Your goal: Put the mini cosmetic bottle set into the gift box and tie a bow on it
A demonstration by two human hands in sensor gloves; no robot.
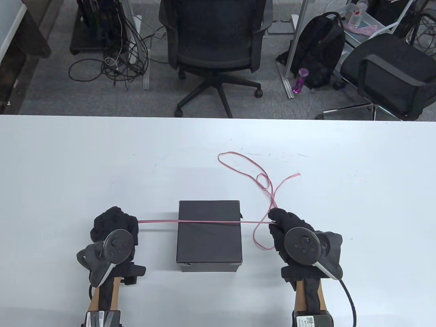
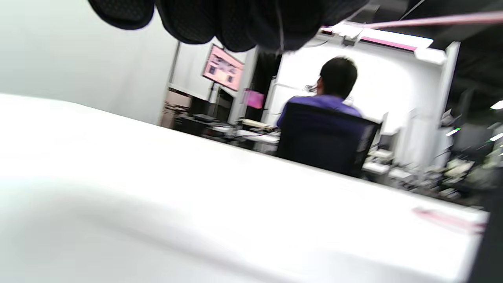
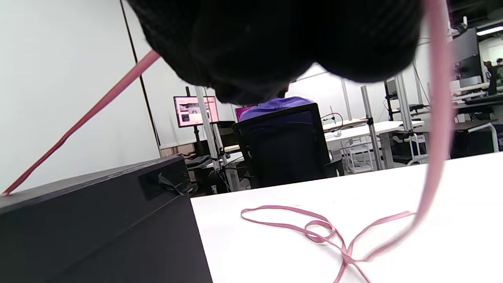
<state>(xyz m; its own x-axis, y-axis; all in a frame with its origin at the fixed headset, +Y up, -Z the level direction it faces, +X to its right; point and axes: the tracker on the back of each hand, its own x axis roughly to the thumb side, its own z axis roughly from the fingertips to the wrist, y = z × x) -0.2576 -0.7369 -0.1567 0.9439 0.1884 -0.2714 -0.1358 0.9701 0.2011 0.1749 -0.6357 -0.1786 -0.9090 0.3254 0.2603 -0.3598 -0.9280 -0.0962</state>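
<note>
A closed black gift box [image 1: 209, 235] stands on the white table [image 1: 68, 163] between my hands. A thin pink ribbon [image 1: 204, 222] runs taut across its lid from side to side. My left hand [image 1: 117, 226] grips one end of the ribbon just left of the box. On the other side, my right hand [image 1: 282, 224] pinches the ribbon close to the box; the slack loops away over the table behind it [image 3: 314, 228]. The box's dark side [image 3: 98, 228] fills the lower left of the right wrist view. No cosmetic bottles are visible.
Beyond the table's far edge stand two office chairs [image 1: 218, 47], a black backpack [image 1: 316, 51] and a purple bottle [image 1: 299, 80] on the floor. In the wrist views a person in a purple top [image 2: 330, 98] sits with their back to me at another desk.
</note>
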